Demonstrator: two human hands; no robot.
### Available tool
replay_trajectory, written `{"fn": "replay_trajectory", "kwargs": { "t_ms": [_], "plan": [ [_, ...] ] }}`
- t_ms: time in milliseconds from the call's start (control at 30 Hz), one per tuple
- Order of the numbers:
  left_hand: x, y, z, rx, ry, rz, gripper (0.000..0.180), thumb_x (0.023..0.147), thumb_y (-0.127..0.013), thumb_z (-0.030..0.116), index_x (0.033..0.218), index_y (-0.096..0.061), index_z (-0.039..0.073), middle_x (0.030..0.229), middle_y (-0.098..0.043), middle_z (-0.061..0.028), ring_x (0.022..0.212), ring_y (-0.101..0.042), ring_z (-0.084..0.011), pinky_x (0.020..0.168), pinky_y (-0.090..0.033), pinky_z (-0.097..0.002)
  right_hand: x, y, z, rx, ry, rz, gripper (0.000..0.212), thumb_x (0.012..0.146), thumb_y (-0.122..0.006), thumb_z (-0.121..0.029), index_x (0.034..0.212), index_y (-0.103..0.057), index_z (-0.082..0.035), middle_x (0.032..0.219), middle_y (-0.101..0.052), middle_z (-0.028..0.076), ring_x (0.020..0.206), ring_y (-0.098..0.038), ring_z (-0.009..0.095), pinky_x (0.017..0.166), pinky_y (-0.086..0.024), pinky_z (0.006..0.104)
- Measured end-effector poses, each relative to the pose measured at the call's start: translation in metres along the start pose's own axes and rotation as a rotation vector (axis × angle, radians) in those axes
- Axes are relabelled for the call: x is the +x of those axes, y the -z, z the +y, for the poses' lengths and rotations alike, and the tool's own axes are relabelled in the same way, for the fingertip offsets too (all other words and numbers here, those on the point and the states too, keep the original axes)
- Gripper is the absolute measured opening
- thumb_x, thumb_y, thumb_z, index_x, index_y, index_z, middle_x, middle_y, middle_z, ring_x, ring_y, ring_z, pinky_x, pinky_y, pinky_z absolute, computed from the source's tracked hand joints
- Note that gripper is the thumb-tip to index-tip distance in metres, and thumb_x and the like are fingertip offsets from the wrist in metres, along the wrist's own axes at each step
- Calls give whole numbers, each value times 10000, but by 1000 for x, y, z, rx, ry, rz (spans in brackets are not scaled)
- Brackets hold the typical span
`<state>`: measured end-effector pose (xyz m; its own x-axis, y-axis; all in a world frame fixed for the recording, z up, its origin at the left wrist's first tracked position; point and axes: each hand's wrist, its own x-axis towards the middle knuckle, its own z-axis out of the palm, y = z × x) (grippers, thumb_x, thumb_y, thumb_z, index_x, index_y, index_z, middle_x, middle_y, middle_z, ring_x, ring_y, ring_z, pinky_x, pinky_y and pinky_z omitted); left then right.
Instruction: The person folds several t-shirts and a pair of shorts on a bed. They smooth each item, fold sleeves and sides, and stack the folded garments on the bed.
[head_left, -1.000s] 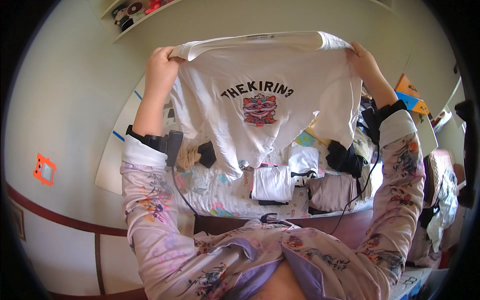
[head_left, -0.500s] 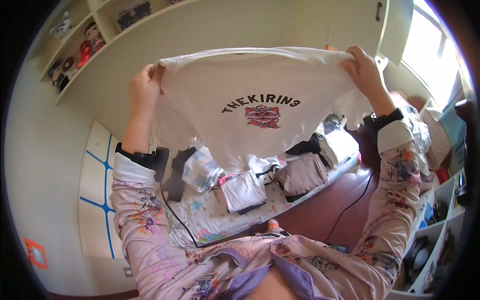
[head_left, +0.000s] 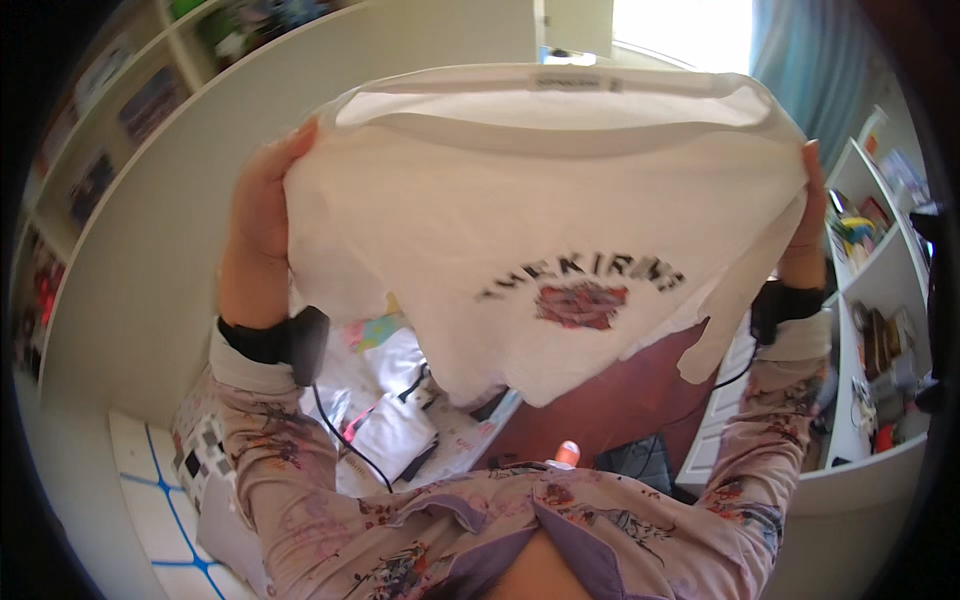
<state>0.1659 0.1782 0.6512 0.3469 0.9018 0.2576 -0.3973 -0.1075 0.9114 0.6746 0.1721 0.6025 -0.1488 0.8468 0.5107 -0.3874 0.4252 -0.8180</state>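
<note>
A white T-shirt hangs stretched between my hands in front of me. Its neckline opens toward the top, and dark lettering arches over a red cartoon print on the chest. My left hand grips the shirt at its left shoulder, thumb pointing up along the fabric. At the opposite shoulder my right hand holds the other side, with most of its fingers behind the cloth. The lower part of the shirt droops freely, and a sleeve hangs near my right wrist.
Below the shirt, folded white clothes lie on a patterned bed cover. White shelves with assorted items stand on the right; wall shelves run along the upper left. A dark flat object rests on the reddish floor.
My view has swung to the right, bringing the curtain and right shelves into sight. The shirt now shows its open neckline and fills more of the view; both hands still hold it.
</note>
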Motion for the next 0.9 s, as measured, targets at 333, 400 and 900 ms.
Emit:
{"fn": "replay_trajectory", "kwargs": {
  "t_ms": [333, 400, 900],
  "plan": [
    [138, -117, -263, -334, 681, -133, 376, 907, -440, 283, 1108, -518, -26, 1011, -607, -135, 881, -604, -197, 790, -474, -307, -186, 93, 192, 791, -438, 203, 588, 873, -488, -387, 1290, -362, 7, 1275, -450, 150, 1156, -459, 257, 993, -340, 372],
    [149, -120, -292, -328, 732, -44, 377, 910, -432, 279, 1116, -512, -27, 1016, -605, -139, 877, -605, -200, 786, -473, -305, -197, 122, 188, 758, -566, 468, 484, 861, -523, -273, 1245, -422, 6, 1207, -509, 155, 1091, -517, 256, 956, -384, 366],
    [382, -155, -424, -391, 785, 10, 441, 909, -387, 265, 1196, -432, -69, 1141, -537, -191, 1007, -560, -263, 906, -418, -359, -59, 385, 210, 275, -581, 931, 291, 883, -531, -227, 1098, -544, -30, 1003, -595, 50, 893, -570, 147, 778, -461, 284]
  ]
}}
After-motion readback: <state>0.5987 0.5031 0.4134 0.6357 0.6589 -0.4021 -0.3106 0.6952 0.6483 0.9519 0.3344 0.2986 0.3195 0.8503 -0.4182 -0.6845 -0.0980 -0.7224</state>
